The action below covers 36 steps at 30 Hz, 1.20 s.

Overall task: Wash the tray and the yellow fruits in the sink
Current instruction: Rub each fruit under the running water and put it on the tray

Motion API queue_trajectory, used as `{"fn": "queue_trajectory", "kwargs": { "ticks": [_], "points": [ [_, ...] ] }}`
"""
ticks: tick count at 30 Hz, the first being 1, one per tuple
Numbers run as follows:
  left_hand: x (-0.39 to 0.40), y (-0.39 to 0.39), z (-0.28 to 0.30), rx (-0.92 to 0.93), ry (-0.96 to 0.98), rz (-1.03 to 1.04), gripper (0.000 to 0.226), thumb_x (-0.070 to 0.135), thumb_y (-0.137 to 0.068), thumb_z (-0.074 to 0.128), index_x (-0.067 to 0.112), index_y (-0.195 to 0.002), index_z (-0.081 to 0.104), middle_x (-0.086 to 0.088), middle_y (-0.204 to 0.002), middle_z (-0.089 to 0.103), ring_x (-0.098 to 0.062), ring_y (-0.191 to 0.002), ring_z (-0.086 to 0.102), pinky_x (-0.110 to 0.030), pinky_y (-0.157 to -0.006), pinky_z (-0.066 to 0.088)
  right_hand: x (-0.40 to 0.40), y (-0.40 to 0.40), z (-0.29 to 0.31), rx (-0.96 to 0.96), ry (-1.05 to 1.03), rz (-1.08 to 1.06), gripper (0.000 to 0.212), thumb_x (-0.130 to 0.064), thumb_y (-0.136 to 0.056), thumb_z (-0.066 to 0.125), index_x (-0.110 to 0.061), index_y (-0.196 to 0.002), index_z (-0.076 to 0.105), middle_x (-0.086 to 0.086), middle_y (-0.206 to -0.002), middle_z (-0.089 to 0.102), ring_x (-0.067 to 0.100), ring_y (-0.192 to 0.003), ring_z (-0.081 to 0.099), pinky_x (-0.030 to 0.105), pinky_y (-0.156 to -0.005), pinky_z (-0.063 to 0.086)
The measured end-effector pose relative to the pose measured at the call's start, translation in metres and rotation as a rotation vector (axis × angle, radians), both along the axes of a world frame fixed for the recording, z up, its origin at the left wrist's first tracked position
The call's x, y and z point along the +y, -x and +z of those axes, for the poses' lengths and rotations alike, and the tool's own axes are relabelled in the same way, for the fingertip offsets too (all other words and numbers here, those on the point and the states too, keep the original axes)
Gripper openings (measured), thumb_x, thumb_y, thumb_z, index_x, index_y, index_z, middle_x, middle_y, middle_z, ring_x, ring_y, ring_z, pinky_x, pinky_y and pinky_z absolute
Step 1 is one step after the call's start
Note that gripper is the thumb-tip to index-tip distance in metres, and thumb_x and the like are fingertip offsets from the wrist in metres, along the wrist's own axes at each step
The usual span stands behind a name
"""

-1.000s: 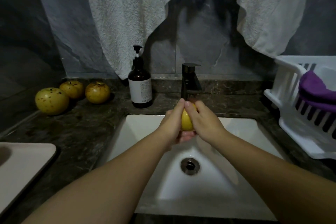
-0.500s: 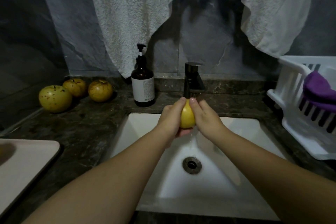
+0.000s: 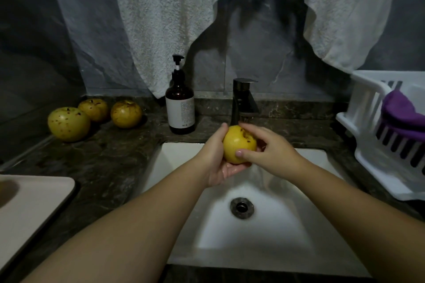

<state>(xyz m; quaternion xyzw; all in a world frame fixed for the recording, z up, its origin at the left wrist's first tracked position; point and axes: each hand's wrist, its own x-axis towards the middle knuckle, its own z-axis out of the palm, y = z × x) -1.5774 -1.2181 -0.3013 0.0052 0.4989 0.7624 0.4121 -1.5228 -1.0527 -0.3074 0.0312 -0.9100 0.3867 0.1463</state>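
Between the earlier frames and this one, the right hand had opened away from the yellow fruit, so that much more of its speckled skin showed at the centre of the frame, where before the two hands had nearly hidden it. The left hand cupped the fruit from below and behind, fingers curled round it, probably to keep it steady under the spout of the faucet and over the sink, so runoff would fall to the drain. The right hand grasped it too, thumb pressed on the front and fingers laid over the top, a hold that looked suited to rubbing and turning it. Whether water was running could not be told for sure. Three more yellow fruits sat on the counter at middle left, seemingly awaiting their turn, beside the soap bottle. The tray lay at the lower left edge. The view had also drifted slightly, shifting everything a little rightward.
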Motion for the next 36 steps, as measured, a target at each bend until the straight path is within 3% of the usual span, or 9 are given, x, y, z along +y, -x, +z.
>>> {"fn": "queue_trajectory", "kwargs": {
  "ticks": [2, 4, 9, 14, 20, 25, 29, 33, 36],
  "points": [
    [0.002, -0.001, 0.000, -0.025, -0.026, 0.020, 0.069, 0.068, -0.099, 0.047, 0.006, -0.126, 0.062, -0.026, -0.115, 0.074, -0.034, -0.106, 0.074, -0.045, -0.074, 0.065, 0.002, -0.004, 0.001, 0.042, -0.004, -0.005, 0.060, -0.047, -0.079, 0.082, -0.074, -0.119, 0.046, -0.035, -0.124, 0.047, -0.016, -0.112, 0.049, 0.004, -0.083, 0.041],
    [0.005, -0.001, 0.000, -0.047, -0.036, 0.053, 0.069, 0.067, -0.100, 0.047, 0.008, -0.134, 0.060, -0.026, -0.120, 0.072, -0.038, -0.112, 0.071, -0.044, -0.071, 0.066, 0.004, -0.006, 0.002, 0.131, -0.051, -0.035, 0.052, -0.045, -0.079, 0.083, -0.067, -0.116, 0.054, -0.036, -0.120, 0.050, -0.020, -0.110, 0.050, -0.001, -0.085, 0.037],
    [0.010, -0.001, -0.003, -0.069, 0.012, -0.002, 0.077, 0.073, -0.098, 0.041, 0.007, -0.133, 0.060, -0.023, -0.108, 0.076, -0.043, -0.086, 0.074, -0.037, -0.054, 0.064, 0.010, -0.009, 0.006, 0.121, -0.121, -0.099, 0.038, -0.057, -0.073, 0.081, -0.053, -0.102, 0.057, -0.023, -0.104, 0.060, -0.001, -0.089, 0.059, 0.016, -0.070, 0.048],
    [0.011, 0.001, -0.006, -0.079, -0.024, 0.013, 0.079, 0.073, -0.100, 0.038, 0.006, -0.138, 0.056, -0.026, -0.117, 0.074, -0.042, -0.099, 0.072, -0.038, -0.052, 0.063, 0.007, -0.008, 0.007, 0.133, -0.171, -0.054, 0.044, -0.047, -0.083, 0.079, -0.045, -0.123, 0.061, -0.029, -0.110, 0.052, -0.018, -0.096, 0.051, 0.004, -0.071, 0.042],
    [0.012, 0.000, -0.007, -0.112, -0.118, 0.030, 0.079, 0.069, -0.102, 0.038, 0.000, -0.134, 0.055, -0.030, -0.116, 0.072, -0.038, -0.105, 0.074, -0.053, -0.079, 0.063, 0.004, -0.008, 0.009, 0.103, -0.234, -0.087, 0.042, -0.047, -0.087, 0.073, -0.034, -0.125, 0.059, -0.023, -0.107, 0.049, -0.010, -0.086, 0.048, 0.012, -0.069, 0.035],
    [0.011, 0.000, -0.006, -0.128, -0.125, 0.023, 0.074, 0.064, -0.103, 0.043, -0.006, -0.126, 0.057, -0.031, -0.105, 0.074, -0.040, -0.084, 0.078, -0.050, -0.062, 0.065, -0.003, -0.001, 0.011, 0.006, -0.274, -0.114, 0.064, -0.058, -0.079, 0.076, -0.034, -0.132, 0.050, -0.018, -0.115, 0.048, -0.001, -0.092, 0.051, 0.020, -0.071, 0.040],
    [0.009, -0.003, -0.007, -0.075, -0.073, -0.007, 0.067, 0.054, -0.103, 0.049, -0.004, -0.136, 0.054, -0.032, -0.115, 0.071, -0.040, -0.088, 0.077, -0.049, -0.068, 0.066, -0.003, 0.000, 0.008, -0.064, -0.202, -0.160, 0.068, -0.062, -0.067, 0.082, -0.040, -0.119, 0.043, -0.019, -0.108, 0.053, 0.001, -0.090, 0.055, 0.022, -0.066, 0.043],
    [0.009, -0.004, -0.005, -0.053, -0.045, 0.006, 0.072, 0.059, -0.103, 0.046, -0.003, -0.137, 0.054, -0.031, -0.117, 0.071, -0.037, -0.084, 0.078, -0.045, -0.066, 0.066, -0.003, 0.000, 0.011, 0.000, -0.272, -0.145, 0.075, -0.066, -0.068, 0.078, -0.037, -0.130, 0.048, -0.020, -0.115, 0.046, 0.004, -0.101, 0.052, 0.024, -0.075, 0.042],
    [0.006, -0.004, -0.005, 0.027, 0.085, -0.017, 0.074, 0.068, -0.100, 0.045, 0.005, -0.138, 0.057, -0.024, -0.103, 0.075, -0.033, -0.075, 0.078, -0.037, -0.053, 0.062, -0.003, -0.003, 0.011, -0.034, -0.233, -0.159, 0.069, -0.071, -0.062, 0.075, -0.043, -0.115, 0.041, -0.019, -0.110, 0.051, 0.002, -0.094, 0.055, 0.024, -0.068, 0.044]
  ]
}}
